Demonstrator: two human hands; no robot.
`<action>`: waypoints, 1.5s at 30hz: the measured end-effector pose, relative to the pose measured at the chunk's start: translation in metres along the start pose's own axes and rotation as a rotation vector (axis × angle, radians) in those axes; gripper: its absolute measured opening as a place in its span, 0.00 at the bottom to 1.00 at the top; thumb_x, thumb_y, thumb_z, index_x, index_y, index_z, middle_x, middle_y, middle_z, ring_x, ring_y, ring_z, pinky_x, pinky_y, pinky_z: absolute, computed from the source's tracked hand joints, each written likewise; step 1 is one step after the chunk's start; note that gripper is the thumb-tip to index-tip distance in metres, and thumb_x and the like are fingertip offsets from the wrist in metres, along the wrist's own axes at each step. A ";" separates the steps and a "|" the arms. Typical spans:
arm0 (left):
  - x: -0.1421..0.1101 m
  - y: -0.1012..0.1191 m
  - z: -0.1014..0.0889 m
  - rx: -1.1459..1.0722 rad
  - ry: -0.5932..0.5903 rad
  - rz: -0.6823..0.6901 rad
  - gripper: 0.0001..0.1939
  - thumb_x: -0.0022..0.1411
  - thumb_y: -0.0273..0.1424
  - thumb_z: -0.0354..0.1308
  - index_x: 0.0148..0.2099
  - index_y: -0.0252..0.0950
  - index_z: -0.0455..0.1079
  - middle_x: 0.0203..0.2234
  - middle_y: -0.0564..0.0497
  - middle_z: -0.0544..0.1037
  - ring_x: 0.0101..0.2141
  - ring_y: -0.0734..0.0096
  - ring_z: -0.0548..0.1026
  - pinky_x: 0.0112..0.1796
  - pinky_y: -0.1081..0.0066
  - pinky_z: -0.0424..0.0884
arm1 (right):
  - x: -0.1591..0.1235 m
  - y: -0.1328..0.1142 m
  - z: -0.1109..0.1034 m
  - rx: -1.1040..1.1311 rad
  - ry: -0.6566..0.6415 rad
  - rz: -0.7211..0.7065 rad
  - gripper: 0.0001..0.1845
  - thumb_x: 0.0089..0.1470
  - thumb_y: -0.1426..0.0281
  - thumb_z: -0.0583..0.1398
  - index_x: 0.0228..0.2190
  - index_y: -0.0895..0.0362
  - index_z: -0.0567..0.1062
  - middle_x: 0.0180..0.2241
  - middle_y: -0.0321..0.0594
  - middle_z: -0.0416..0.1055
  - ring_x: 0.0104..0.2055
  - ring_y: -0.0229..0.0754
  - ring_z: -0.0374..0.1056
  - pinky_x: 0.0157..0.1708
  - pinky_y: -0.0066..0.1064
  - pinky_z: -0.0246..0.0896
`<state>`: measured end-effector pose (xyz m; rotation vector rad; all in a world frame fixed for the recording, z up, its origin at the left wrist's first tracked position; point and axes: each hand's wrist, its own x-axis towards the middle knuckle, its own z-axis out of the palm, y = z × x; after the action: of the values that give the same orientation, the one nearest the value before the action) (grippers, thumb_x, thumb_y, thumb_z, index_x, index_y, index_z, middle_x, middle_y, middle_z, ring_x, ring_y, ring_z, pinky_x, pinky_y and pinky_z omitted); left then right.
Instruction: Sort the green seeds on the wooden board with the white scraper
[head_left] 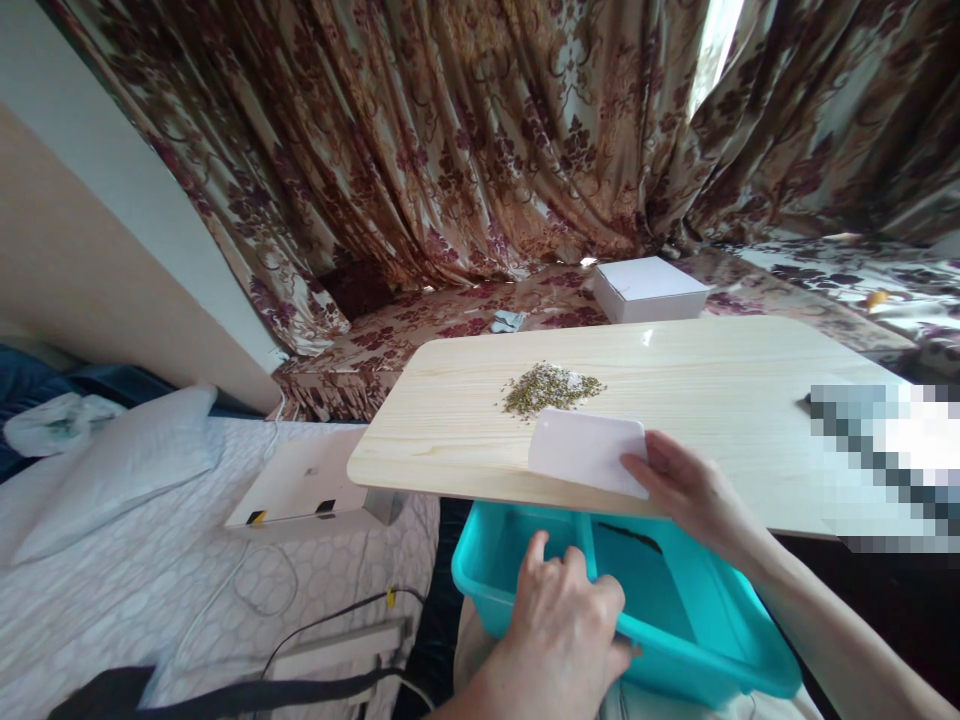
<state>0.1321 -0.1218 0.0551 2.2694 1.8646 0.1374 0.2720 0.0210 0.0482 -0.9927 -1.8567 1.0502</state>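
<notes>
My right hand (686,490) pinches the right end of a white flat scraper (585,447), which is tilted over the near half of the table. Just beyond the scraper lies a pile of small green beans mixed with white grains (551,388). Below the table's near edge is a turquoise divided bin (712,660). My left hand (562,605) grips this bin's near wall, its fingers curled over the rim and the thumb outside. A thin line of dark green bits (630,537) lies in the right compartment. My left hand hides part of the left compartment.
The pale wooden table (750,390) has a pixelated object (885,460) at its right end. Behind it sit a white box (651,285) and a small grey cloth (508,320). A bed (112,500) with a flat white carton (307,475) and cables stands left.
</notes>
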 end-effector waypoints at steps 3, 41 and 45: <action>0.000 0.001 -0.001 -0.015 -0.001 -0.014 0.15 0.55 0.45 0.61 0.35 0.39 0.73 0.30 0.49 0.73 0.36 0.63 0.71 0.53 0.53 0.58 | -0.009 -0.014 0.005 0.039 -0.120 0.006 0.15 0.52 0.58 0.58 0.23 0.55 0.65 0.21 0.34 0.65 0.24 0.36 0.61 0.19 0.24 0.58; -0.039 -0.038 -0.008 -0.122 0.059 -0.308 0.06 0.54 0.35 0.63 0.32 0.41 0.69 0.30 0.55 0.70 0.38 0.63 0.70 0.50 0.56 0.60 | 0.043 0.014 -0.014 -0.066 0.132 -0.066 0.07 0.52 0.63 0.57 0.27 0.53 0.68 0.27 0.38 0.73 0.29 0.41 0.68 0.29 0.31 0.64; -0.039 -0.038 -0.009 -0.129 0.059 -0.316 0.06 0.53 0.35 0.63 0.32 0.41 0.69 0.30 0.55 0.70 0.38 0.63 0.70 0.50 0.56 0.60 | 0.043 0.012 -0.017 -0.039 0.185 -0.058 0.07 0.50 0.63 0.57 0.26 0.53 0.68 0.26 0.38 0.71 0.29 0.42 0.68 0.28 0.31 0.65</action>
<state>0.0863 -0.1523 0.0576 1.8800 2.1477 0.2687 0.2727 0.0684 0.0542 -1.0169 -1.7494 0.8616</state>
